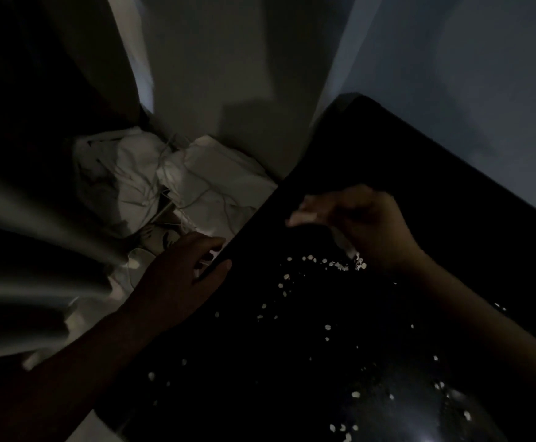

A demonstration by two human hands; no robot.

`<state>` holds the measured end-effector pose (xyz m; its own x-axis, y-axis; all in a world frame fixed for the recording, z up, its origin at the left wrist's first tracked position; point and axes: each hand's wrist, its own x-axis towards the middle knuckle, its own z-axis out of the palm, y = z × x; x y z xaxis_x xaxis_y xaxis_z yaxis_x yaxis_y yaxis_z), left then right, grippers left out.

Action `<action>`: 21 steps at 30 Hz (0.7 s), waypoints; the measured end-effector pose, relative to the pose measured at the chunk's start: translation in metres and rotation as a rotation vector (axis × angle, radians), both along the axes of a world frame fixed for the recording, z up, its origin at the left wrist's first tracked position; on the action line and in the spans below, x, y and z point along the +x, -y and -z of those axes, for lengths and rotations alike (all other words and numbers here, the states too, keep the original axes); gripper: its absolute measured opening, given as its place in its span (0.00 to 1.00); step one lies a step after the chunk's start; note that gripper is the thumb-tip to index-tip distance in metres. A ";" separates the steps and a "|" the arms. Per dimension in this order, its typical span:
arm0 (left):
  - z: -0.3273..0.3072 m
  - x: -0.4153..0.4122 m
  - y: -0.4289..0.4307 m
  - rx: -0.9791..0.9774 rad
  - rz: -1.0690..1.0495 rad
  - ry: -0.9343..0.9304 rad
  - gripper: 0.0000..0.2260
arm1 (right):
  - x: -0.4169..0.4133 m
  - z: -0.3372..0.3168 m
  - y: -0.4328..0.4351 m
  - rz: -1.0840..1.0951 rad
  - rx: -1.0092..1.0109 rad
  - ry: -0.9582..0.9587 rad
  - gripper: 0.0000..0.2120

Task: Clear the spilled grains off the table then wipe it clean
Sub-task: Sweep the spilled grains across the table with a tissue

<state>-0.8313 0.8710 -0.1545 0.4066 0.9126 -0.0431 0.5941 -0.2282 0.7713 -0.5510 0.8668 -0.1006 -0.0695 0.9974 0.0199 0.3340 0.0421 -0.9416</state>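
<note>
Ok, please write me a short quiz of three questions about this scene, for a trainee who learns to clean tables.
1. True or false: the small pale grains are gathered in one neat pile on the dark glossy table.
2. What does the right hand hold? A) a metal spoon B) a crumpled white tissue C) a brush
3. Fill the gap: the left hand is open, at the left ___ of the table.

Key: 1 false, the grains lie scattered; 2 B; 3 edge.
</note>
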 end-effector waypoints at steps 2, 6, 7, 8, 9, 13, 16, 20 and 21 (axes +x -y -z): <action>0.003 -0.007 0.009 -0.045 -0.050 0.005 0.23 | -0.006 0.006 -0.033 0.011 0.082 0.110 0.09; 0.004 -0.013 0.027 -0.079 -0.129 -0.011 0.21 | -0.034 0.043 -0.060 -0.021 0.099 0.299 0.08; 0.004 -0.014 0.030 -0.086 -0.148 -0.015 0.19 | -0.040 0.047 -0.054 -0.010 0.138 0.326 0.08; 0.003 -0.015 0.032 -0.088 -0.166 -0.012 0.19 | -0.043 0.048 -0.042 -0.012 0.184 0.316 0.08; 0.002 -0.016 0.035 -0.086 -0.181 -0.005 0.19 | -0.045 0.046 -0.027 -0.038 0.218 0.276 0.08; -0.002 -0.022 0.050 -0.074 -0.205 -0.012 0.13 | -0.040 0.041 0.045 -0.240 0.169 0.189 0.06; -0.002 -0.028 0.055 -0.087 -0.238 -0.015 0.10 | -0.027 0.026 0.066 -0.299 -0.027 0.110 0.05; 0.004 -0.030 0.055 -0.080 -0.243 -0.031 0.12 | -0.027 -0.004 0.041 -0.215 0.008 0.010 0.07; 0.004 -0.030 0.054 -0.065 -0.238 -0.031 0.13 | -0.031 -0.004 0.027 -0.173 0.065 0.047 0.10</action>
<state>-0.8612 0.8174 -0.1587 0.1784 0.9773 -0.1141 0.6489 -0.0297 0.7603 -0.5823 0.8400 -0.0962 -0.2422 0.9672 0.0763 0.3601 0.1627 -0.9186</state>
